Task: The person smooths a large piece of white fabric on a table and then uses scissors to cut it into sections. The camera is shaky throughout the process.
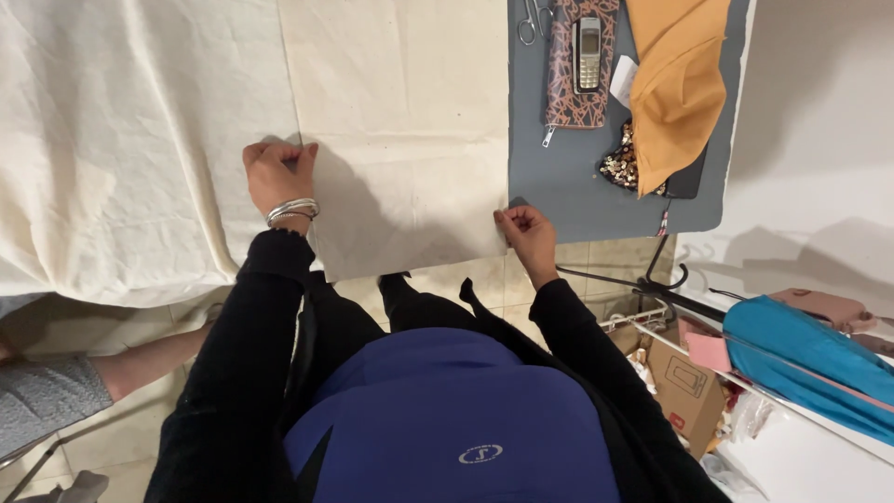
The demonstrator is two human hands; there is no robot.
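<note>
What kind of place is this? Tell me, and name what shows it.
Probably a home sewing or tailoring corner: cream fabric spread flat under both hands, scissors on a grey cutting mat, and folded orange cloth beside them.
</note>
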